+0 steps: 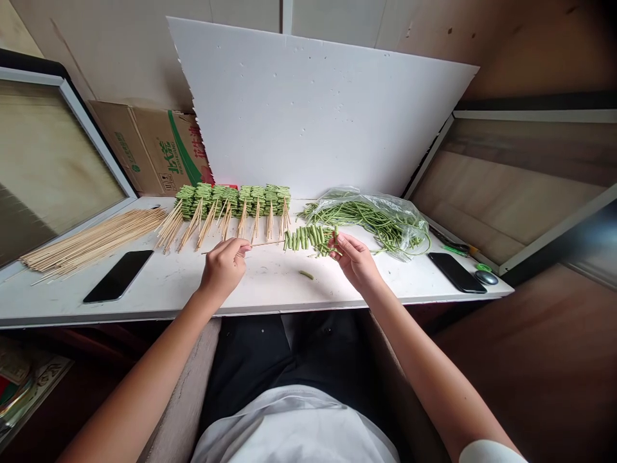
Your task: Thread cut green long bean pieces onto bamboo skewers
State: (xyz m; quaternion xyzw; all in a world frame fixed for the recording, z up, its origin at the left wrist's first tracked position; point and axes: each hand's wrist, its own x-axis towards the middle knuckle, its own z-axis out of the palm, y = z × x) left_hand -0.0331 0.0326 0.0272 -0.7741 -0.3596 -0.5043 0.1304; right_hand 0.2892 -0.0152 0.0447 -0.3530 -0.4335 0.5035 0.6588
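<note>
My left hand (225,264) is closed around the bare end of a thin wooden skewer (266,244), which points to the right. Threaded side by side along its far part are several short pieces of green bean (302,238). At the skewer's tip, my right hand (354,258) pinches another short bean piece (336,231) between thumb and fingers. Whether the tip has entered that piece I cannot tell. Behind the skewer, near my right hand, lies a small heap of cut bean pieces (321,247), partly hidden. One loose bean piece (306,275) rests on the white table (270,289) in front.
Stacked bean skewers (231,200) line the back, their sticks facing me. Bare skewers (96,243) lie at the left beside a phone (118,276). Long beans (361,215) in a plastic bag sit back right; another phone (456,272) is at the right. A white board (322,116) stands behind.
</note>
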